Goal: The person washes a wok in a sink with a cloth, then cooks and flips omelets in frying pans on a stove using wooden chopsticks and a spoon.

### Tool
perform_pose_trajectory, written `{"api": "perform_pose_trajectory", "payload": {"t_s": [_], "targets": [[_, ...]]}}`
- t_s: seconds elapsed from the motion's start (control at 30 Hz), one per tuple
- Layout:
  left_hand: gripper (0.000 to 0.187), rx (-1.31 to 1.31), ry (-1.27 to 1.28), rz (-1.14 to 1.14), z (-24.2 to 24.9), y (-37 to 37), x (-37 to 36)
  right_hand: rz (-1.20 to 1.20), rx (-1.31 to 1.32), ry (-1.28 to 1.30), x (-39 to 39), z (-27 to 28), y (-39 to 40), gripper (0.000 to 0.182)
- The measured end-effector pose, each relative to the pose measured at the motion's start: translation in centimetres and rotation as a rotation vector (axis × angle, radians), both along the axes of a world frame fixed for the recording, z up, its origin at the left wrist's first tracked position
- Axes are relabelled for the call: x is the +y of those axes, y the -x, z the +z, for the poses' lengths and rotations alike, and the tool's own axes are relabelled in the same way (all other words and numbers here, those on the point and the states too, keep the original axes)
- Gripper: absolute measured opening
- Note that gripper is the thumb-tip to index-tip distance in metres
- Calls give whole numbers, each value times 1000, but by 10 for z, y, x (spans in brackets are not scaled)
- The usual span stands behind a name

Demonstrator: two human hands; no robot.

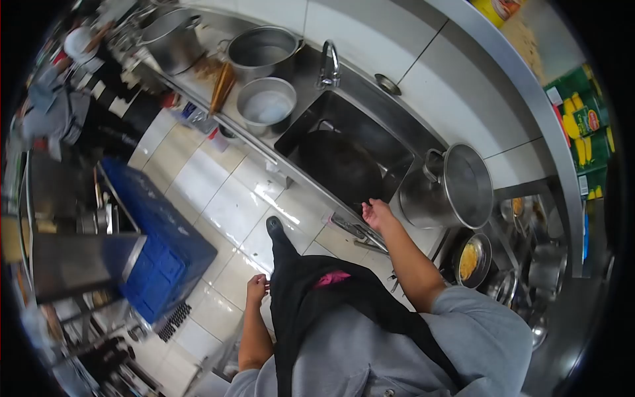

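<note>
My right hand (376,214) is at the front edge of the sink (403,169), with its fingers closed at the near rim of a large dark wok (338,162). The wok lies inside the basin and fills most of it. A small metal handle shows at its far side. Low beside my black apron hangs my left hand (256,290), fingers curled, with nothing visible in them. To the right of my right hand a tall metal pot (423,198) stands on the counter.
A faucet (329,66) rises behind the sink. Left along the counter are a pot with pale contents (266,106), a larger pot (263,49) and a stockpot (170,43). A pan with yellow food (471,261) sits right. A blue bin (165,248) stands left; people work beyond.
</note>
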State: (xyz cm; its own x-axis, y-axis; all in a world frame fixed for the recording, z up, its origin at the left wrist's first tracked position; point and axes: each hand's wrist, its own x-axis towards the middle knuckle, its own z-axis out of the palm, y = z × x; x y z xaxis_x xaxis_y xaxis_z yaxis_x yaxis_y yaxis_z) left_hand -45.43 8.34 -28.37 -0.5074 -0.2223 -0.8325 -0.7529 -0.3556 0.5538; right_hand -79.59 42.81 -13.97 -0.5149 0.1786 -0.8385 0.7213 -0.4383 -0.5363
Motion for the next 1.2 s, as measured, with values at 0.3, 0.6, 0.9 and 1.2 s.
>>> {"api": "perform_pose_trajectory", "payload": {"t_s": [0.3, 0.6, 0.9, 1.2], "targets": [[28, 338, 241, -347, 99, 227, -225, -107, -89, 165, -88, -39, -3, 6], [25, 961, 661, -667, 249, 411, -227, -47, 51, -116, -165, 41, 18, 9], [79, 254, 1020, -1430, 211, 522, -181, 58, 344, -149, -245, 137, 124, 11], [43, 266, 443, -1123, 108, 583, -226, -128, 236, -67, -187, 72, 76, 11]]}}
